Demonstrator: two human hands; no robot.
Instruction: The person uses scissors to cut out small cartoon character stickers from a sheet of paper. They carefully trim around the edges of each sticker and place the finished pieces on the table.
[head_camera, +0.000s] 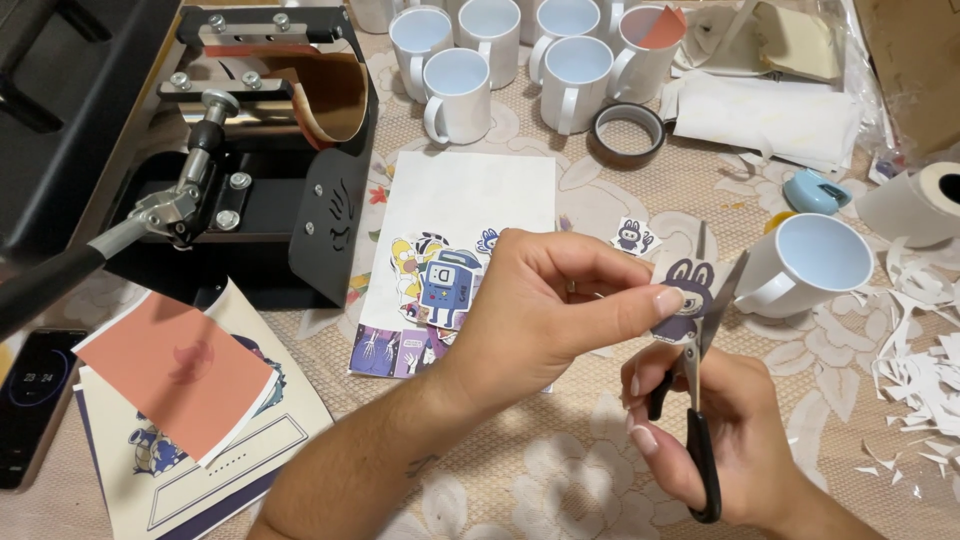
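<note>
My left hand (560, 310) pinches a small paper cutout of a purple cartoon rabbit (690, 290) between thumb and fingers. My right hand (725, 440) grips black-handled scissors (700, 400), whose blades point up and straddle the cutout's edge. Behind the hands lies a white printed sheet (470, 200) with several colourful cartoon figures at its lower part. Another small purple cutout (633, 236) rests on the tablecloth just beyond my left fingers.
A black mug heat press (260, 150) stands at the left. Several white mugs (520, 60) crowd the back; one mug (810, 265) sits by the scissors. A tape ring (627, 133), paper scraps (930, 370), a tape dispenser (815, 190), printed sheets (200, 410) and a phone (30, 400) surround them.
</note>
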